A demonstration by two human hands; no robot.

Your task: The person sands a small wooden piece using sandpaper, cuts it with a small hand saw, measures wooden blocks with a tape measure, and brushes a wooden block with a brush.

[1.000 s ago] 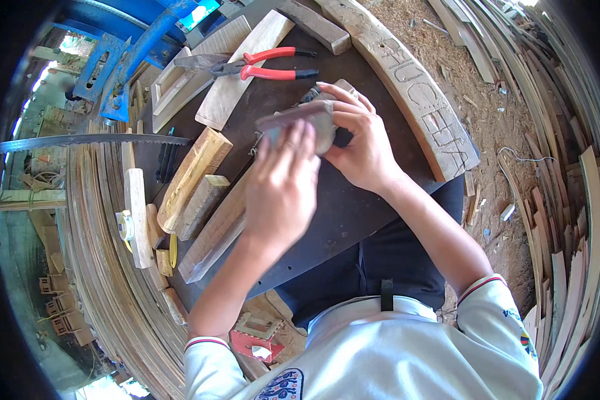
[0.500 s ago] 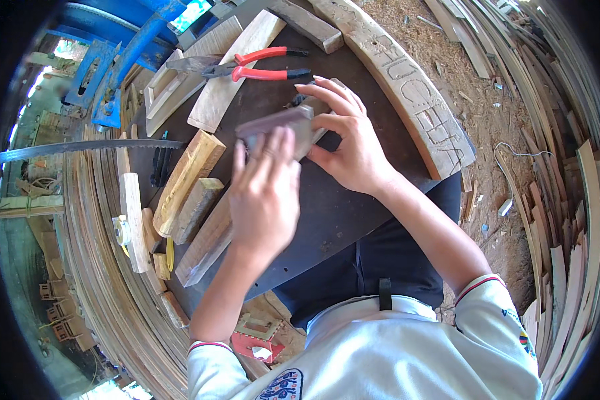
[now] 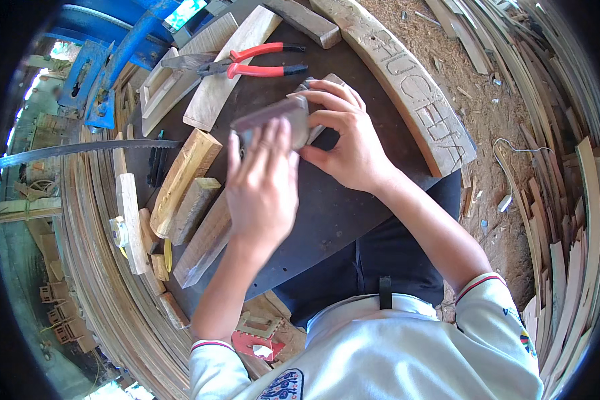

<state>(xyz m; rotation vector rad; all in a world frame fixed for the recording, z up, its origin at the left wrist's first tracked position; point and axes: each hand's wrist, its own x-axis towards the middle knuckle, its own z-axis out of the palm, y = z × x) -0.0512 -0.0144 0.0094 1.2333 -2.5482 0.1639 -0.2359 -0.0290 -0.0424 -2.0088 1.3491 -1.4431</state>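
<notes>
I'm watching a person work at a dark table (image 3: 320, 220). Call the flat brown block (image 3: 263, 119) the middle of a clock, with twelve straight ahead of the person. Its long side runs from just under nine to just above three, so it leans a little. The left hand (image 3: 261, 193) is nearer, coming up from six, with its fingers laid straight on the block's near face. It is smudgy, so I can't tell if that hand squeezes or only presses flat. The right hand (image 3: 351, 137) sits between three and four. Its fingers and thumb are curled around a tan-grey piece (image 3: 338, 81), right by the block's right end. I can't see just where the two touch.

The block looks flat-sided, with a dull brown face; the blur hides how rough it is. At twelve lie pliers (image 3: 267, 70) with shiny red handles and black tips. They rest over a pale, straight-edged plank (image 3: 227, 83) at eleven. At two, a thick curved board (image 3: 407, 80) has marks cut into its top. At eight there is a honey-coloured wood block (image 3: 185, 180) with rounded edges, next to a greyer, rougher block (image 3: 195, 210). At nine, a thin bendy metal strip (image 3: 80, 148) pokes in.
</notes>
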